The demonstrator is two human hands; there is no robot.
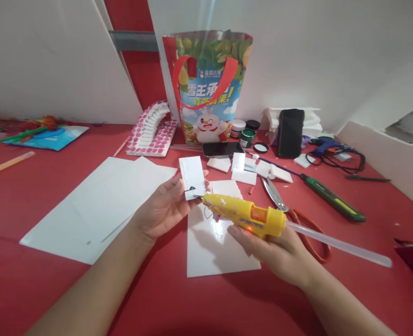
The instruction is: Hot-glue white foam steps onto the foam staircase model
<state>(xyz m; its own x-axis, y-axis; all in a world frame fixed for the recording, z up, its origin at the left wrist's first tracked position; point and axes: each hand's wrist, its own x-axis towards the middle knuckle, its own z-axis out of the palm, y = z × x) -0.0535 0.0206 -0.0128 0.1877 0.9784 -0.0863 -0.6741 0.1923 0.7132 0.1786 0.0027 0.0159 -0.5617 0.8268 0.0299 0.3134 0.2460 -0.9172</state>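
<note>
My left hand point(167, 203) pinches a small white rectangular board piece point(192, 172) upright above the table. A dark mark shows near the piece's lower edge. My right hand point(276, 254) is wrapped round the handle of a yellow glue gun point(241, 214), whose orange light glows. The gun's nozzle is at the lower edge of the white piece; whether it touches cannot be made out. A clear glue stick point(342, 245) sticks out from the back of the gun. Below both hands lies a white sheet point(206, 256) with a drawn outline partly hidden by the gun.
Large white sheets point(101, 205) lie at left. Scissors with orange handles point(311, 233) and a green-handled tool point(332, 198) are at right. Behind stand a printed bag point(209, 93), paint jars point(247, 138), a black phone point(290, 133) and a pink-dotted white model point(152, 133). Several white offcuts point(244, 176) lie mid-table.
</note>
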